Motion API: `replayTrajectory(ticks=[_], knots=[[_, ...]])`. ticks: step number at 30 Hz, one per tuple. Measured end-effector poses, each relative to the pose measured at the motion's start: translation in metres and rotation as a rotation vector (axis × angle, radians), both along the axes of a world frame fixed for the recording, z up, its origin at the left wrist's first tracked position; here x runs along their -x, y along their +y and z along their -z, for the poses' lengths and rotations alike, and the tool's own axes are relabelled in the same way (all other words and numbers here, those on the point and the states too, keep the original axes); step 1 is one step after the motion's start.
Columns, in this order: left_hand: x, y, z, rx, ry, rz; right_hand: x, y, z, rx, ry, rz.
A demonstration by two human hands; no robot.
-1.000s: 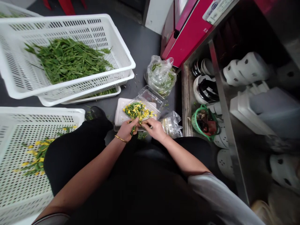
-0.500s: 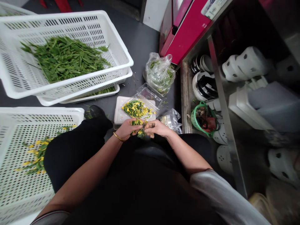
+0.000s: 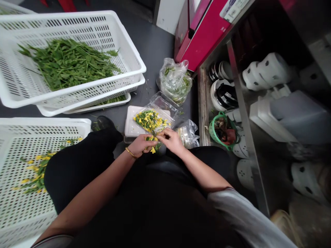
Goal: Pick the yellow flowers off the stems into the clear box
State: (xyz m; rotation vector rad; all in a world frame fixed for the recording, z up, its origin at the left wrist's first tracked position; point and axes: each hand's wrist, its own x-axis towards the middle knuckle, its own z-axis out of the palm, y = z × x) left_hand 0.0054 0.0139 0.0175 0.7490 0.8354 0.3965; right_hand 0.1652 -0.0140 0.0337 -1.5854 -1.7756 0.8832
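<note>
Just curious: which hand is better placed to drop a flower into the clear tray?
Probably the right hand: it sits closest to the clear tray, while the left hand is busy gripping the flower bunch.

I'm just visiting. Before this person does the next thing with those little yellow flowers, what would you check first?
1. Left hand holds the small bunch of yellow-flowered green stems: ok.
2. Right hand pinches the same bunch: ok.
3. Clear plastic tray of yellow flowers lies uncovered just ahead of both hands: ok.
4. White perforated plastic basket by the left knee holds only a thin scatter of flower stems: ok.
5. Bunch gripped firmly, nothing slipping: cannot tell, the fingers hide it.
</note>
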Motion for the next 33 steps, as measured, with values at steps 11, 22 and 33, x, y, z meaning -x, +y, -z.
replayTrajectory(ticks=[11,22,33], knots=[[0.018,0.004,-0.01,0.145,-0.43,-0.113,-0.054,0.012,-0.048,0.27,-0.276,-0.403],[0.015,0.012,-0.011,0.19,-0.502,-0.469,-0.002,0.145,0.062,0.296,-0.859,-0.206],[0.001,0.011,0.009,0.271,-0.207,-0.485,-0.036,0.08,0.038,0.116,-0.314,0.041]])
